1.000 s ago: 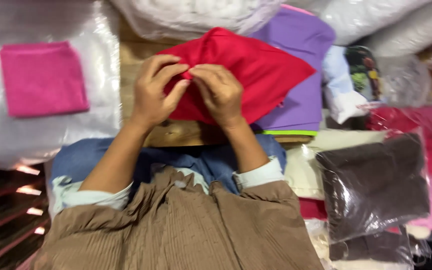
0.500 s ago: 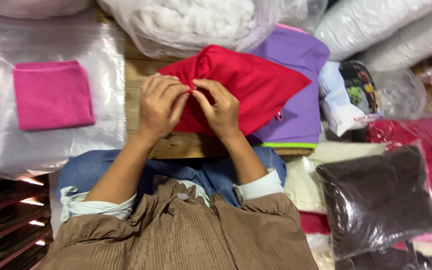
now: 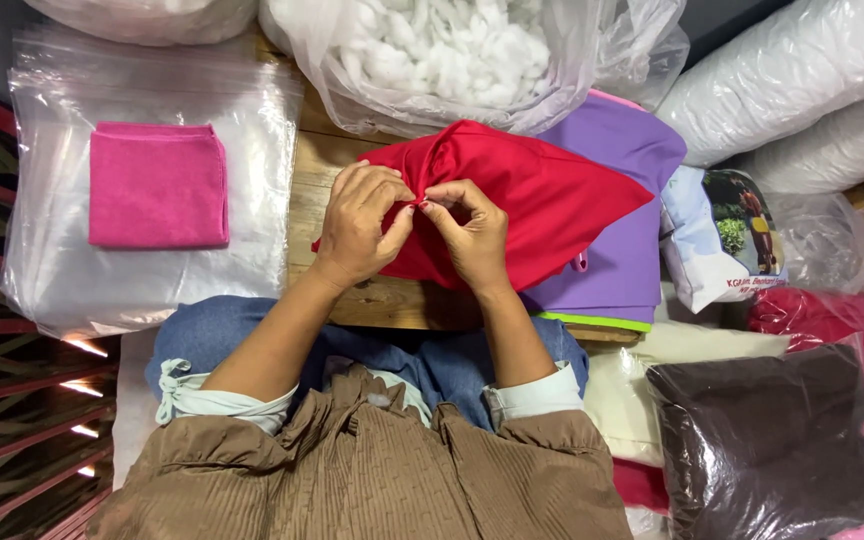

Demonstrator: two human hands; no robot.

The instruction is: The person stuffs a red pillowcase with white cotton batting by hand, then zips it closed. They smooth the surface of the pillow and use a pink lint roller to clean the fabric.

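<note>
Both hands pinching the red cushion cover on the bench.
Your left hand (image 3: 360, 225) and right hand (image 3: 470, 232) meet at its edge, fingers (image 3: 404, 192) closed tight on the red cushion cover (image 3: 542, 195). It lies on the wooden bench (image 3: 312, 190), partly over the purple fabric (image 3: 624, 250), below the bag of white stuffing (image 3: 442, 50).

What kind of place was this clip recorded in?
Probably a small cushion-making or textile workshop. A clear bag of white stuffing fibre sits at the wooden table, a purple fabric stack lies beside it, and both hands, left and right, pinch a red fabric cover.
</note>
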